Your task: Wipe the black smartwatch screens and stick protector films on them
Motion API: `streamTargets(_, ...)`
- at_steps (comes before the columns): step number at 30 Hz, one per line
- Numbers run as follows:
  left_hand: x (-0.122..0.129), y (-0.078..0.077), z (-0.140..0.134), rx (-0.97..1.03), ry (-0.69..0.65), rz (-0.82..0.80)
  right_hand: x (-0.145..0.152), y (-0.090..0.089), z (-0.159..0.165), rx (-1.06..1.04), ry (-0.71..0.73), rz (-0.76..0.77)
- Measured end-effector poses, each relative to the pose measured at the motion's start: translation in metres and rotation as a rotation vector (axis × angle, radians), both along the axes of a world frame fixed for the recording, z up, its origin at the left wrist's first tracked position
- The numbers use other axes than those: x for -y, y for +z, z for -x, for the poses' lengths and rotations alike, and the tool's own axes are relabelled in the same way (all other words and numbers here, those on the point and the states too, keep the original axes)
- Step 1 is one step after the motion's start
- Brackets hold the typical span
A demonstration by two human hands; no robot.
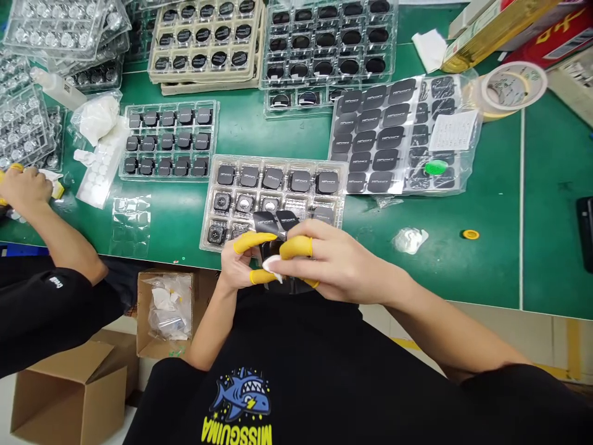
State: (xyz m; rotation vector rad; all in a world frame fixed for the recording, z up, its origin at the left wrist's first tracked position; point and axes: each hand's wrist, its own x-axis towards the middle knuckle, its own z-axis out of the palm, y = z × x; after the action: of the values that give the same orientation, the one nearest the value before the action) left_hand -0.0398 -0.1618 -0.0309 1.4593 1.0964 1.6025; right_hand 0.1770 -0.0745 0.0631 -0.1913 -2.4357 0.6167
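Over the near edge of the table, my left hand (241, 262) wears yellow finger cots and is closed around a strip of black labels (266, 222). A dark piece between both hands is mostly hidden by fingers. My right hand (340, 259), also in yellow cots, is closed with a white wipe (273, 266) pinched at its fingertips, against the dark piece. Just beyond lies a clear blister tray (206, 213). Its back row holds square black units (250, 177) with label tops; several nearer units (222, 202) show bare tops. My hands cover part of its front row.
More trays (169, 139) of black parts stand behind, with stacked trays (204, 37) farther back. Label sheets (386, 139) lie right, beside tape rolls (514, 89). A crumpled wipe (410, 240) and yellow cot (471, 235) lie nearby. A co-worker's hand (28, 188) is at left.
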Motion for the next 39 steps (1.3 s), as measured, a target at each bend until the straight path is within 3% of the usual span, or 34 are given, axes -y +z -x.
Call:
streamTargets(2,0.002,0.001,0.002,0.001,-0.014,-0.007,-0.001,0.001,-0.012,0.043,0.048,0.013)
streamTargets(4,0.004,0.003,0.004,0.012,-0.018,0.013,-0.003,0.001,-0.032,0.083,-0.004,0.025)
streamTargets(8,0.004,0.008,0.005,0.082,-0.005,0.02,0.005,-0.001,-0.077,0.021,-0.367,0.093)
streamTargets(11,0.0,0.009,0.001,0.082,-0.021,0.013,0.021,-0.001,-0.088,-0.008,-0.546,0.089)
streamTargets(16,-0.01,0.009,-0.012,0.043,-0.056,0.048,0.041,0.002,-0.054,-0.044,-0.419,0.035)
streamTargets(21,-0.011,0.009,-0.018,0.08,-0.138,0.022,0.032,-0.002,-0.027,-0.045,-0.273,-0.046)
streamTargets(27,-0.005,0.012,-0.011,0.052,-0.07,0.073,0.015,-0.014,-0.045,0.032,-0.437,-0.065)
streamTargets(29,-0.004,0.012,-0.007,0.031,-0.022,0.097,0.01,-0.025,-0.074,0.028,-0.546,-0.039)
streamTargets(31,-0.002,0.012,-0.003,0.021,-0.018,0.093,0.002,-0.045,-0.117,0.055,-0.755,-0.046)
streamTargets(34,0.0,0.01,-0.001,0.04,-0.051,0.069,-0.014,-0.09,-0.192,0.098,-1.211,0.004)
streamTargets(36,0.001,0.007,-0.002,0.076,-0.075,0.049,-0.024,-0.123,-0.236,0.225,-1.551,0.145)
streamTargets(37,0.001,0.007,-0.002,0.09,-0.088,0.037,-0.027,-0.137,-0.253,0.304,-1.64,0.217)
streamTargets(39,0.0,0.008,-0.002,0.088,-0.107,0.015,-0.029,-0.155,-0.275,0.369,-1.665,0.278)
